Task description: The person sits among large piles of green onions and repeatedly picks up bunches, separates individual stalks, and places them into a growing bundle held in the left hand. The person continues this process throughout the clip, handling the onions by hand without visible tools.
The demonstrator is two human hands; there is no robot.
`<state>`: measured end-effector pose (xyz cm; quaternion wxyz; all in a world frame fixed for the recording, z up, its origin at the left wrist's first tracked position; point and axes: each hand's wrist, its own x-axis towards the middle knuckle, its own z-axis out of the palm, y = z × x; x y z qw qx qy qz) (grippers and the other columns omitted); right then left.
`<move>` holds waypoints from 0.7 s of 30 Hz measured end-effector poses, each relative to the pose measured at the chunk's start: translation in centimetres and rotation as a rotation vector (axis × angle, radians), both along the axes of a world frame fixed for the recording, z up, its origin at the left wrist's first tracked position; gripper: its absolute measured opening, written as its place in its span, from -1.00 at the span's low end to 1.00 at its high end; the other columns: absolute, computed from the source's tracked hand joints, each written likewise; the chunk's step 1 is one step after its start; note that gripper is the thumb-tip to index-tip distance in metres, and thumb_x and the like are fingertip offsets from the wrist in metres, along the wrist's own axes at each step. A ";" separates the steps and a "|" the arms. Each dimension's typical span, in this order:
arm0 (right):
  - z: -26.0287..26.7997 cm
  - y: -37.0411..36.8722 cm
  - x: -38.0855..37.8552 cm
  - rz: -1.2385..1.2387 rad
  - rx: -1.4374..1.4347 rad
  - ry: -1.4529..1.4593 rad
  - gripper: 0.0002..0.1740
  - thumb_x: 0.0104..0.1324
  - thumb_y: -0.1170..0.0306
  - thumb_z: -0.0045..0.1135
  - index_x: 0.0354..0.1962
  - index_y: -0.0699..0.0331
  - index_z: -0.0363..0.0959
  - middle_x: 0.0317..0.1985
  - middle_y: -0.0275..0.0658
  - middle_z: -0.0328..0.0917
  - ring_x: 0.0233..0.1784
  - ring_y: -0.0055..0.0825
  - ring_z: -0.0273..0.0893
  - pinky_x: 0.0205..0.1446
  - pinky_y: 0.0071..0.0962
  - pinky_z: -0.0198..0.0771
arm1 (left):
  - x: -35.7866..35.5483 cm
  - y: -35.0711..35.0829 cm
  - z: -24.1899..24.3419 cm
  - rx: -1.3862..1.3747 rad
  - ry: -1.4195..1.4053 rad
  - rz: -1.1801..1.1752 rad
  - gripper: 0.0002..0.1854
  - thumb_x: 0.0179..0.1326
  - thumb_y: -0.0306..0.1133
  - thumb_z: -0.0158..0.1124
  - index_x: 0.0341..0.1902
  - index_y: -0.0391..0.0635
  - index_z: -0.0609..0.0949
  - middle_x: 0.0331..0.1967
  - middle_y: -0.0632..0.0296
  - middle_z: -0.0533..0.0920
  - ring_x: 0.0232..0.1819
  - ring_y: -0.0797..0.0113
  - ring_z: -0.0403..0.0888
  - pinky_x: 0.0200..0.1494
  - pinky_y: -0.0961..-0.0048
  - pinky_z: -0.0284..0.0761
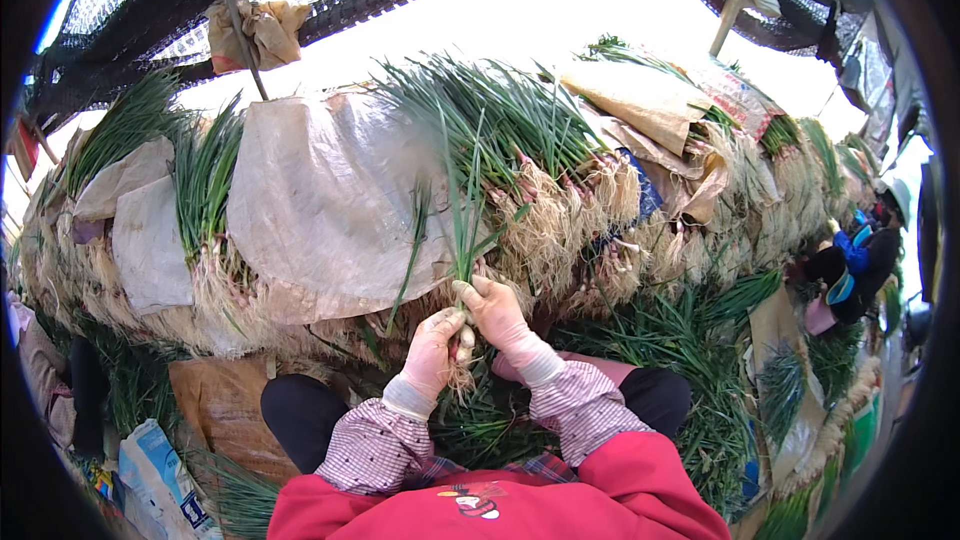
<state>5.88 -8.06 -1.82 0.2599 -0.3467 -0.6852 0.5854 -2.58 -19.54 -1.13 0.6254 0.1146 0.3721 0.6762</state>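
Between my hands is a small bunch of scallion-like plants (466, 229), held with the green leaves pointing away from me. My right hand (498, 313), in a pale thin glove, pinches the stems just above the bulbs. Lower down and to the left, my left hand (433, 351) closes on the bulb end, thumb against the bulbs. The whitish bulbs (466, 339) show between the two hands, with pale roots (462, 379) hanging below. Part of the bunch is hidden by my fingers.
A long heap of rooted plants (555, 232) runs across in front, partly under a pale woven sheet (330, 210). Loose green leaves (675, 345) cover the ground at right. A brown sack (229, 409) lies left of my knee. Another person (855, 262) is at far right.
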 end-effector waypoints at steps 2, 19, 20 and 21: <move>0.3 -0.1 -0.1 -0.135 0.665 -0.157 -0.71 0.37 0.22 0.10 -0.40 0.29 0.50 -0.57 0.05 0.42 -0.54 -0.04 0.37 -0.43 -0.29 0.33 | 0.5 0.6 -0.4 -0.058 0.070 0.129 -0.83 0.42 -0.30 -0.01 -0.22 -0.12 0.48 -0.60 0.35 0.48 -0.73 0.52 0.26 -0.68 0.58 0.18; 7.9 16.4 -3.7 -0.055 0.845 -0.929 -0.49 0.21 0.07 0.21 -0.07 0.31 0.50 -0.17 -0.03 0.61 -0.02 -0.11 0.58 0.10 -0.21 0.45 | -2.4 -0.9 0.0 0.342 -0.430 -0.028 -0.70 0.36 -0.24 0.06 0.00 -0.19 0.54 -0.31 0.22 0.57 -0.43 0.39 0.42 -0.29 0.40 0.34; 8.0 17.1 -4.0 0.081 0.657 -0.936 -0.45 0.20 0.07 0.23 -0.03 0.35 0.49 -0.15 -0.02 0.61 -0.01 -0.10 0.57 0.11 -0.21 0.43 | -2.5 -0.8 -0.3 0.313 -0.406 -0.023 -0.70 0.35 -0.24 0.08 0.00 -0.19 0.54 -0.31 0.22 0.57 -0.43 0.39 0.42 -0.28 0.40 0.34; 7.8 16.7 -4.6 0.076 0.673 -0.797 -0.45 0.23 0.11 0.21 0.02 0.38 0.49 -0.11 -0.02 0.61 0.00 -0.16 0.57 0.16 -0.24 0.40 | -2.9 -1.0 -0.7 0.284 -0.381 0.006 -0.70 0.34 -0.24 0.10 0.00 -0.19 0.54 -0.31 0.21 0.57 -0.44 0.38 0.43 -0.28 0.40 0.35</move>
